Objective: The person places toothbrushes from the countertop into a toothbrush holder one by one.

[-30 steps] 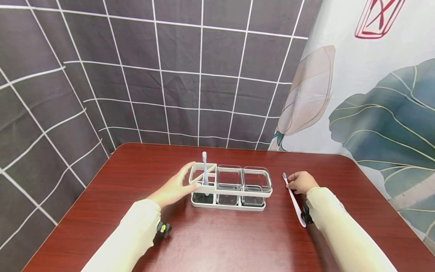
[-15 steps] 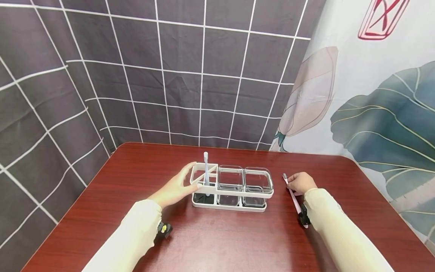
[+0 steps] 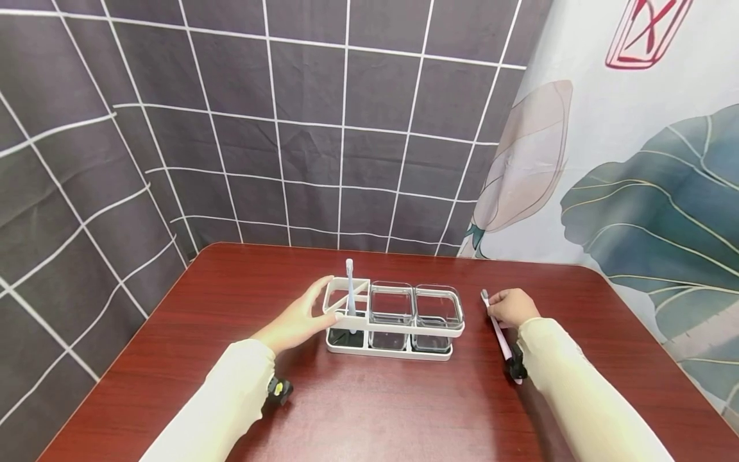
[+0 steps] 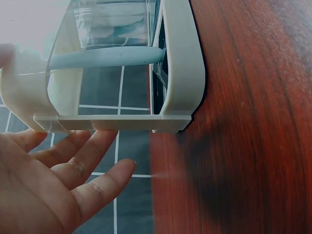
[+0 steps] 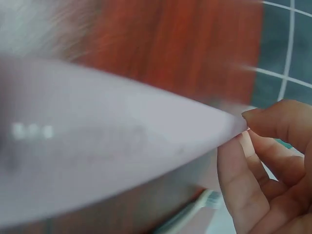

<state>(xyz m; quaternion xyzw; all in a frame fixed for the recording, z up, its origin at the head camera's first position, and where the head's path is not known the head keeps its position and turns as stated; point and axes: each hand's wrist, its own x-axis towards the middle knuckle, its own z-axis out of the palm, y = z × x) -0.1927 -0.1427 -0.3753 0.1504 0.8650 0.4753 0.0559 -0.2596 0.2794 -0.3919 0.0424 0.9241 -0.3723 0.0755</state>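
Two hands flank white rack (image 3: 395, 327). Right hand (image 3: 512, 307) pinches pink toothbrush (image 3: 498, 331) near bristle end, just right of rack; long axis runs from rack's far right corner toward person. Left hand (image 3: 297, 319), fingers straight, rests against rack's left end, beside blue toothbrush (image 3: 349, 287) upright in left compartment.

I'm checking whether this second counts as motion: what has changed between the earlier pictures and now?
The right hand, gripping the pink toothbrush, has drawn its handle end slightly in along the red-brown wooden table. Unchanged: the left hand rests open against the white three-compartment holder, where the pale blue toothbrush stands upright in the left compartment.
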